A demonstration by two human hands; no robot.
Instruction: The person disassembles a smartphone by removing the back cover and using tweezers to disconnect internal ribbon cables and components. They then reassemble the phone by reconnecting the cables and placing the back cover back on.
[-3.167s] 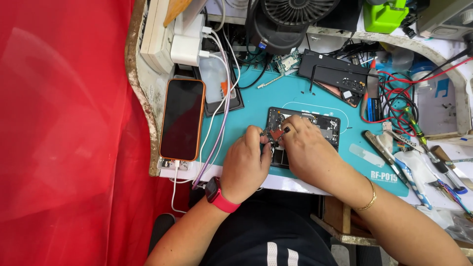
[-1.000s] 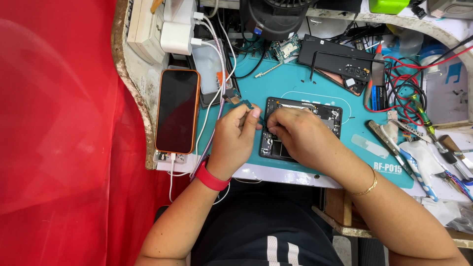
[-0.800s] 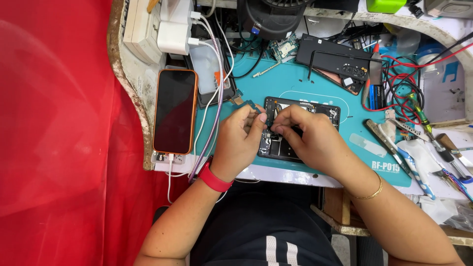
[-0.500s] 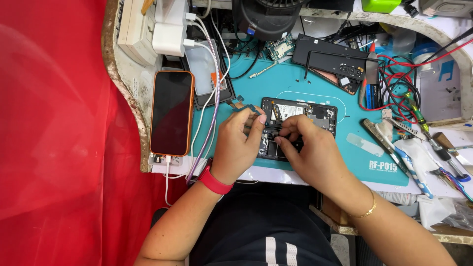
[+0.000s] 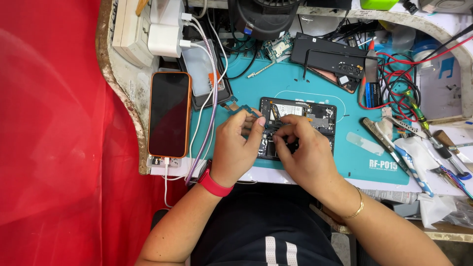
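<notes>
**Both hands on opened phone, teal mat**

Opened black smartphone with its back cover off (image 5: 315, 114) lies flat near the middle of the teal rubber work mat (image 5: 305, 83), internals facing up. Its lower half is covered by the hands.

Left hand (image 5: 235, 148), red band on the wrist: fingers curled, thumb and forefinger pinched shut on a small teal flex-cable part (image 5: 245, 109) at the phone's left edge. The part's far end sticks out up-left over the mat.

Right hand (image 5: 306, 155), thin gold bangle on the wrist: fingers bent down onto the phone's lower middle, tips pressed together on the board. Can't tell if they hold anything, too small and hidden.

Hands are just beside each other, fingertips nearly touching over the phone.

Around it:
- Orange-cased smartphone with dark screen (image 5: 169, 114) left of the mat, on the bench edge, white cable plugged into its bottom end.
- White power adapter (image 5: 165, 40) above it, white and purple braided cables running down past the left hand.
- Black rectangular phone housing (image 5: 327, 58) at the mat's top right.
- Tangle of red wire (image 5: 394, 83) right of that.
- Screwdrivers and tweezers (image 5: 419, 148) spread on the bench to the right, well apart from the hands.
- Red cloth (image 5: 54, 138) fills the left side.
</notes>
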